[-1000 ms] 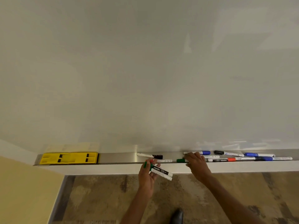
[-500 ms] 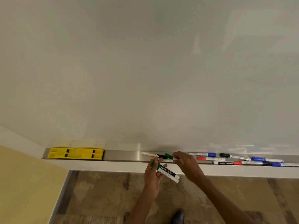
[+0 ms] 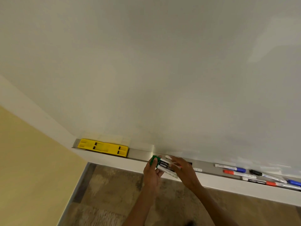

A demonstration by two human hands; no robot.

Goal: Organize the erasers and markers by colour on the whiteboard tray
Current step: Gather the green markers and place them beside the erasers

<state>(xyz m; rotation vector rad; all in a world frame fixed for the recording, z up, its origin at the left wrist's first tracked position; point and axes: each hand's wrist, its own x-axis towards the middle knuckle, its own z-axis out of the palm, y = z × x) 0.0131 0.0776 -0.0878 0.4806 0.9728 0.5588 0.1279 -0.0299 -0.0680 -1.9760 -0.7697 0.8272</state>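
At the far left end of the whiteboard tray [image 3: 141, 154] lies the yellow eraser [image 3: 103, 147], flat and alone. Further right, the left hand [image 3: 152, 174] holds a bundle of green markers [image 3: 163, 166] just in front of the tray edge; its fingers [image 3: 154, 160] are clamped around the green caps. The right hand [image 3: 183, 170] meets the bundle from the other side, and its fingers rest on the white barrels, but I cannot tell if they grip or only touch. To the right, well apart from the hands, more markers lie on the tray: a blue marker [image 3: 231, 168], a red marker [image 3: 238, 174], a black marker [image 3: 264, 175], and others near the frame edge.

I judge these markers to be light, stiff and smooth, so several in one hand can slide against each other. It seems best to hold them around the middle of the barrels, with the caps on the same side.
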